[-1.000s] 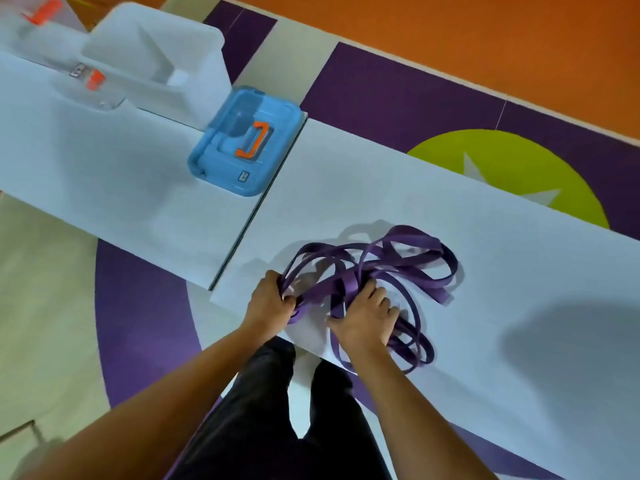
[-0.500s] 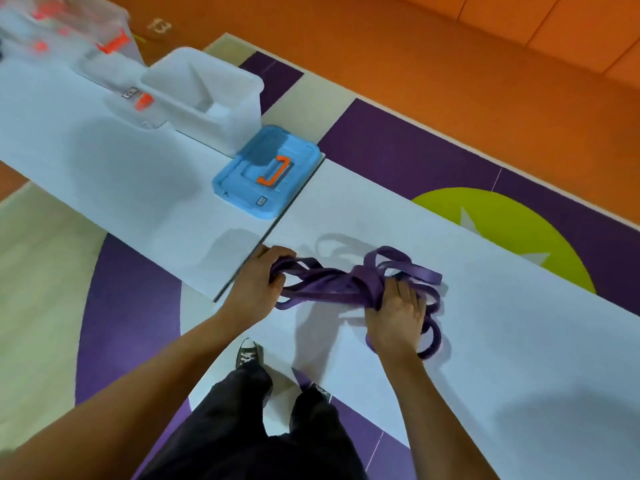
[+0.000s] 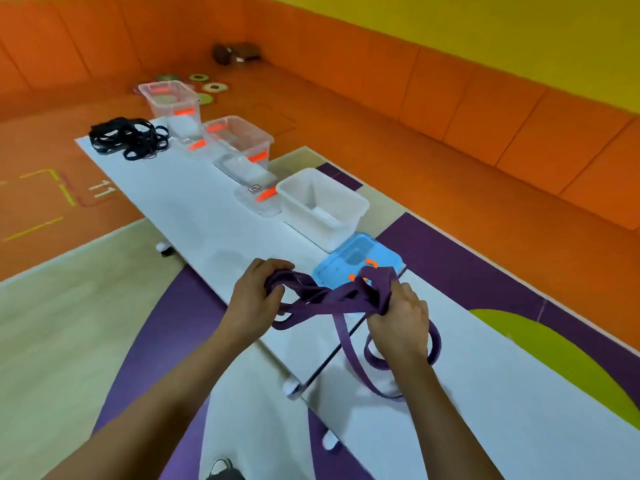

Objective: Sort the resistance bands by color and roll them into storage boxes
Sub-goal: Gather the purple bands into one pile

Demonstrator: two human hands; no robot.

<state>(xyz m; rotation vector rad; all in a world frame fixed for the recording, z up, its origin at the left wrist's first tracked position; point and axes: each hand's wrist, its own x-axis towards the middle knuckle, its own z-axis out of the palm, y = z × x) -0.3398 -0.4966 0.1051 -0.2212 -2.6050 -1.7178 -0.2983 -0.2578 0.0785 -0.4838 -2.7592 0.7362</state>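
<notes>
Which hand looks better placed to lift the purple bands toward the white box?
Probably the right hand: it grips the purple bands where most strands bunch, while the left hand holds just the looped end. The white box lies ahead.

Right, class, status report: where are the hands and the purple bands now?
Left hand and right hand both gripping purple bands, tangled, loops trailing on table. Blue lid close behind the bundle, white box beyond.

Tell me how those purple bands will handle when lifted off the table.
Probably floppy: the purple bands sag between the left hand and right hand, with loops drooping to the table. Likely to tangle, since strands cross in the bunch. Seemingly light: curled fingers alone carry the bunch.
</notes>
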